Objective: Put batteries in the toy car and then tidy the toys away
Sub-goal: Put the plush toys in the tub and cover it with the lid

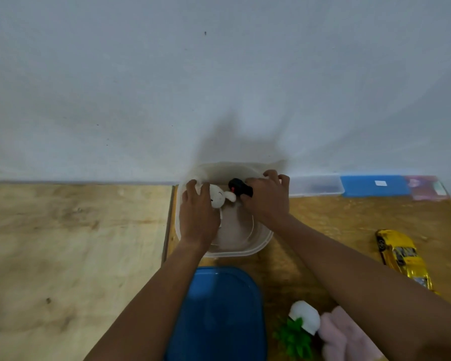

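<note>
A clear plastic tub (pixel 255 246) stands on the wooden table against the wall. Both my hands are inside it. My left hand (pixel 197 214) is closed on a small white plush bunny (pixel 219 198) at the tub's left side. My right hand (pixel 267 198) grips a black toy with a red mark (pixel 238 186) at the tub's far side. A yellow toy car (pixel 401 256) lies on the table to the right, apart from both hands.
The tub's blue lid (pixel 219 313) lies in front of it. A white and green plush (pixel 301 327) and a pink plush (pixel 346 334) sit at the near right. A clear box (pixel 315 185), a blue box (pixel 375 186) and a pinkish box (pixel 427 187) line the wall.
</note>
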Demonstrator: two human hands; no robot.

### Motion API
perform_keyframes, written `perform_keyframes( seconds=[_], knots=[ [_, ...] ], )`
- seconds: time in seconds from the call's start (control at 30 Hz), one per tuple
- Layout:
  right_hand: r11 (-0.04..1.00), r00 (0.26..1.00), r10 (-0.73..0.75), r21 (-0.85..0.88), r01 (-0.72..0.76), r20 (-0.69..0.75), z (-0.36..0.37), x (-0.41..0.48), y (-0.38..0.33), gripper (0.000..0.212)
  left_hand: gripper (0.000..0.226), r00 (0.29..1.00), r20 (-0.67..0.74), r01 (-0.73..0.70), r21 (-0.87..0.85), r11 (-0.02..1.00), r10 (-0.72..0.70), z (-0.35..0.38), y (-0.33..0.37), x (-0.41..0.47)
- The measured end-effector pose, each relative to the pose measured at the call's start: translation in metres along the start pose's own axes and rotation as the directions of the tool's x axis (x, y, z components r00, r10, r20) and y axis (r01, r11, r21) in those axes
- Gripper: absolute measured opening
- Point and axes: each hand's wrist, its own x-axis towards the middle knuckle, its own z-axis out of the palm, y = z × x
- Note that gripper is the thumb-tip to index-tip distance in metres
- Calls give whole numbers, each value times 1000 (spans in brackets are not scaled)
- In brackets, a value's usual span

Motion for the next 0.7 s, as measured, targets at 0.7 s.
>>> perform_keyframes(
  seconds=[0.7],
  knots=[
    [960,912,-109,279,-6,396,-34,-249,190,69,54,986,138,-92,21,996,88,66,136,-239]
  ],
)
